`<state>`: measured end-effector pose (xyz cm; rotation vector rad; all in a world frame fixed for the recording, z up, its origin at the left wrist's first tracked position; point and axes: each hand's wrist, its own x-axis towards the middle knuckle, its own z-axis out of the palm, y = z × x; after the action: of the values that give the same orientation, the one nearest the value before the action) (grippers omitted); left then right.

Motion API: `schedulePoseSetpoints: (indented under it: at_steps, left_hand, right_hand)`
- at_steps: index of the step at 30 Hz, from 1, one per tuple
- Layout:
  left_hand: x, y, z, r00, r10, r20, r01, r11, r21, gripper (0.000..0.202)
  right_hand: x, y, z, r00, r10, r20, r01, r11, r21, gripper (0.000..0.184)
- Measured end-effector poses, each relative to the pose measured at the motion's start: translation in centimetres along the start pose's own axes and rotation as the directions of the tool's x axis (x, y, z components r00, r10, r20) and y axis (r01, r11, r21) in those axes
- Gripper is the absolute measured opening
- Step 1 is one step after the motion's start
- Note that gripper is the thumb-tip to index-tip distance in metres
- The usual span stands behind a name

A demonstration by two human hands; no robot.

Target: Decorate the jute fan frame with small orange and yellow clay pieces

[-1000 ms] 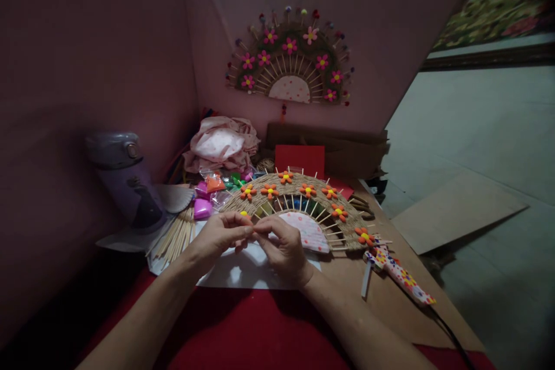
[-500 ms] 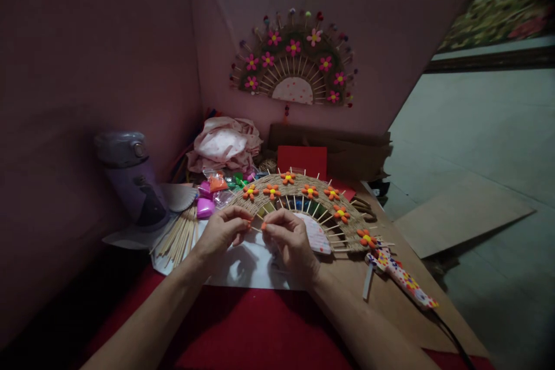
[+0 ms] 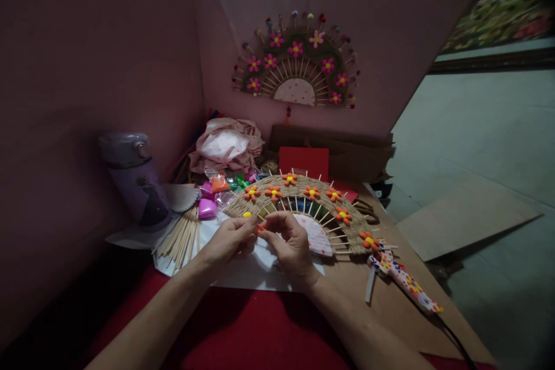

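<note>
My left hand (image 3: 228, 241) and my right hand (image 3: 291, 244) meet fingertip to fingertip over a white sheet (image 3: 255, 269). Both pinch a small orange clay piece (image 3: 261, 228) between them. Just behind the hands lies a half-round fan of twine and wooden sticks (image 3: 303, 205) with several orange clay flowers (image 3: 273, 191) and a pink dotted centre. A small yellow clay dot (image 3: 247, 215) sits on the fan's left end, right by my left fingertips.
A purple flask (image 3: 136, 182) stands at the left beside loose wooden sticks (image 3: 182, 237) and bags of coloured clay (image 3: 212, 188). A patterned glue gun (image 3: 405, 280) lies at the right on the brown board. A finished fan with pink flowers (image 3: 299, 63) hangs on the pink backdrop.
The hands stay together at the fan's left end. The orange piece now shows between the fingertips, and the yellow dot, hidden half a second ago, is visible again.
</note>
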<state>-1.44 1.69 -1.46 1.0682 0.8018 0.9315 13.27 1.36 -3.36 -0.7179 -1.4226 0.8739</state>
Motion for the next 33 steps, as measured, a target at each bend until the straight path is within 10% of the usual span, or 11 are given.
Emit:
schedulePoseSetpoints:
  at_steps: [9, 33]
  left_hand:
    - [0.10, -0.05, -0.29, 1.000, 0.007, 0.007, -0.007, 1.000, -0.022, 0.039]
    - [0.01, 0.11, -0.25, 0.999, 0.012, -0.035, -0.011, 0.999, 0.034, 0.040]
  right_hand:
    - [0.17, -0.21, -0.49, 0.969, -0.225, 0.102, 0.245, 0.935, -0.258, 0.008]
    - [0.05, 0.18, -0.55, 0.978, -0.202, 0.055, 0.210, 0.943, -0.260, 0.010]
